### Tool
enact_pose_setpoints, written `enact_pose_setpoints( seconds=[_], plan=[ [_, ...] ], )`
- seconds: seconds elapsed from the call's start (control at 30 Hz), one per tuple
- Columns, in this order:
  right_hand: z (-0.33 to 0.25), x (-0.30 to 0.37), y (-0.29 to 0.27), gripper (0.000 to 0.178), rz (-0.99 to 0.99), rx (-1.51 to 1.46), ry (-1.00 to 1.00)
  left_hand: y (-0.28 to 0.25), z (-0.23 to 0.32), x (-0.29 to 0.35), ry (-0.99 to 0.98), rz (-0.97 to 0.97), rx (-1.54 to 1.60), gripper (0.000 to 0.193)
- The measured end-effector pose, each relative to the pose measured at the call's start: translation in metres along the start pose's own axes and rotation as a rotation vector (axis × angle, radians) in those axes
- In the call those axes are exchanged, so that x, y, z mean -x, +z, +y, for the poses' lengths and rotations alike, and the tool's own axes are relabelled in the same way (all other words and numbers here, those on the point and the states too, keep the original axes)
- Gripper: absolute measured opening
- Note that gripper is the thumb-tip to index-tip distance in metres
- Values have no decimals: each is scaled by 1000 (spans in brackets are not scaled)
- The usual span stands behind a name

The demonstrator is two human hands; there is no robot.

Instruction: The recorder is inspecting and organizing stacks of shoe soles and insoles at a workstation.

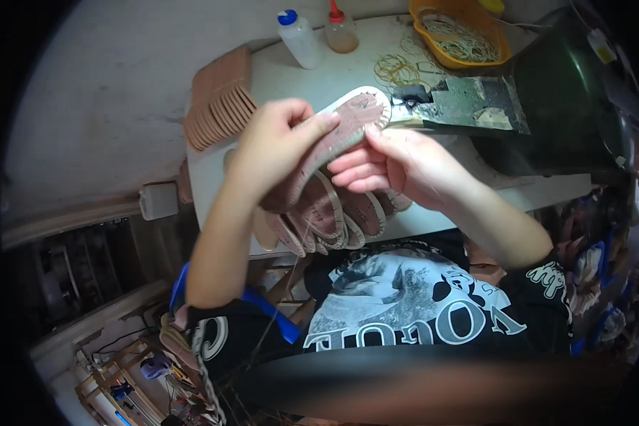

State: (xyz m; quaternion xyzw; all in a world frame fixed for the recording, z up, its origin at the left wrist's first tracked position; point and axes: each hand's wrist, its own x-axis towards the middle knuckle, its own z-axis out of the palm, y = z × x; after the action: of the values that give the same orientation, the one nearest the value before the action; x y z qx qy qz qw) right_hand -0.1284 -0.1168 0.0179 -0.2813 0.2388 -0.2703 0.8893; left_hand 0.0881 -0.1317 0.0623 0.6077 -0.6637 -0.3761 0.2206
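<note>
My left hand (pixel 280 145) grips a reddish-brown insole (pixel 344 128) with a pale, notched edging, its thumb lying on top. The insole's rounded end reaches up to the tip of a green-and-metal machine arm (pixel 468 106). At that end my right hand (pixel 412 160) pinches the edging between thumb and forefinger, while its other fingers are loosely bent underneath. Below both hands several similar edged insoles (pixel 319 213) lie overlapping along the table's near edge, partly hidden by my left hand and the held insole.
A stack of plain tan insoles (pixel 220 96) stands at the table's left. Behind are a white bottle with blue cap (pixel 297 39), a red-tipped squeeze bottle (pixel 341 34), loose cord loops (pixel 397 69) and a yellow basket of cords (pixel 465 42). The dark green machine body (pixel 561 92) fills the right.
</note>
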Motion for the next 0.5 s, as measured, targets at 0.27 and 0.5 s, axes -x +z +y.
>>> enact_pose_setpoints(
  seconds=[0.27,0.5],
  plan=[
    [1,38,37,43,-14,347,-434,14,13,94,496,602,-398,18],
    [16,49,39,39,-45,510,-594,31,-11,108,761,743,-516,31]
  ],
)
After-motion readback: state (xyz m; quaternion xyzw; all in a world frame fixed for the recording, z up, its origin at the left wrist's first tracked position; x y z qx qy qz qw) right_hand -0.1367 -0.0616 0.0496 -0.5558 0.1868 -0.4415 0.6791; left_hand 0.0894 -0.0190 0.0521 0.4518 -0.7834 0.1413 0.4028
